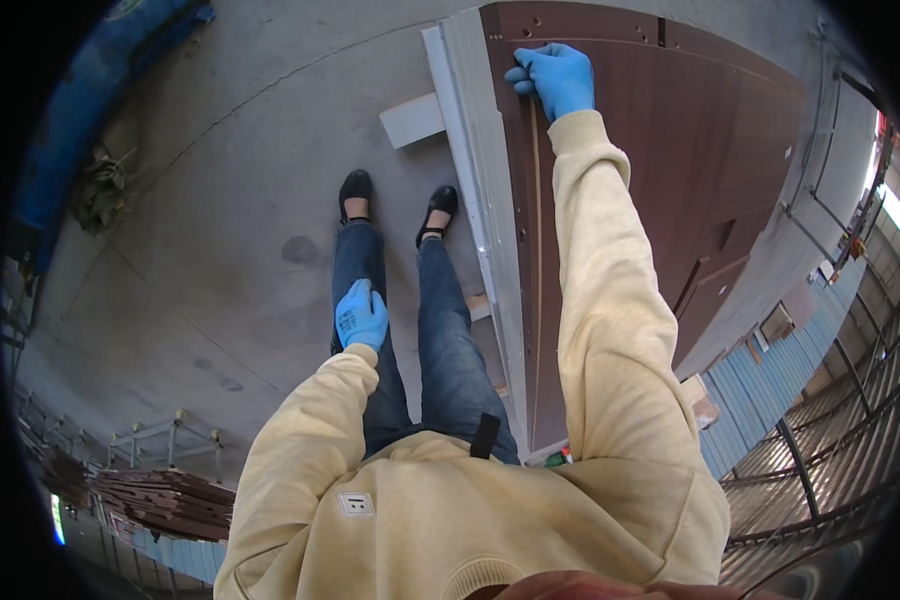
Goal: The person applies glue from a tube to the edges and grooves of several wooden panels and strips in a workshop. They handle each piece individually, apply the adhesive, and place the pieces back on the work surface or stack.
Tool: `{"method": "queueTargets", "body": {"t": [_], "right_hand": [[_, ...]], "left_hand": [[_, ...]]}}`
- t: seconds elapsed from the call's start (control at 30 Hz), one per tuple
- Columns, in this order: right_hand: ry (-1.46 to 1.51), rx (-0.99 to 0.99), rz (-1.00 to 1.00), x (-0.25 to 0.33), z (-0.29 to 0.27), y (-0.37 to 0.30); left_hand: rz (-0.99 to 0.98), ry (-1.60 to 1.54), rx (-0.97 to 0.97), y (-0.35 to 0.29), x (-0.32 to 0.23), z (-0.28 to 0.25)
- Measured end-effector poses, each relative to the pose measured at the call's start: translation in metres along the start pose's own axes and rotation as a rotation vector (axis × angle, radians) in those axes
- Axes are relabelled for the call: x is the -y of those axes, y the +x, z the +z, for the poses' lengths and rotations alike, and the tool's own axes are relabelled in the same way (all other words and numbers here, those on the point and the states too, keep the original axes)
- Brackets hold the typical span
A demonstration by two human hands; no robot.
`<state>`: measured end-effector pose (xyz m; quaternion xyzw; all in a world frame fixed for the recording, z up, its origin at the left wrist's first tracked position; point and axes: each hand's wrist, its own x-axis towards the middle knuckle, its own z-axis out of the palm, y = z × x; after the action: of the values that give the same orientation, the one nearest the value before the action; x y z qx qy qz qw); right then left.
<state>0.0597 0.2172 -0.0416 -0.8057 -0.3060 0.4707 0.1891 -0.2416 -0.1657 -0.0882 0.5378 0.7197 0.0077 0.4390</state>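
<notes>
Both my hands wear blue gloves. My right hand (560, 78) is stretched far forward over the far left corner of a dark brown panel (650, 170). Its fingers are pinched together close to the panel's surface; whatever they may hold is too small or hidden. A thin pale strip or groove (535, 200) runs along the panel's left side, below that hand. My left hand (360, 315) hangs in front of my left thigh, closed, with its fingers curled out of sight. Small holes and a dark slot (661, 32) mark the panel's far edge.
Pale boards (460, 130) lie under the panel, and a white block (412, 121) juts out to the left. Stacked brown panels (165, 500) and a metal rack (175, 440) stand at lower left. A blue object (80, 110) lies at far left. Blue slatted material (785, 370) is at right.
</notes>
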Motion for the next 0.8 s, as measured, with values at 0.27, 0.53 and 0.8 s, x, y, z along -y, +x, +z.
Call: {"method": "queueTargets", "body": {"t": [0.27, 0.53, 0.8], "right_hand": [[0.019, -0.028, 0.087, -0.021, -0.005, -0.019], [0.052, -0.041, 0.019, -0.021, -0.001, -0.01], [0.019, -0.052, 0.018, -0.023, -0.003, -0.011]], "left_hand": [[-0.003, -0.006, -0.025, -0.003, 0.002, 0.001], [-0.002, -0.006, -0.008, -0.003, 0.006, 0.005], [-0.003, 0.021, 0.003, -0.005, 0.003, 0.005]]}}
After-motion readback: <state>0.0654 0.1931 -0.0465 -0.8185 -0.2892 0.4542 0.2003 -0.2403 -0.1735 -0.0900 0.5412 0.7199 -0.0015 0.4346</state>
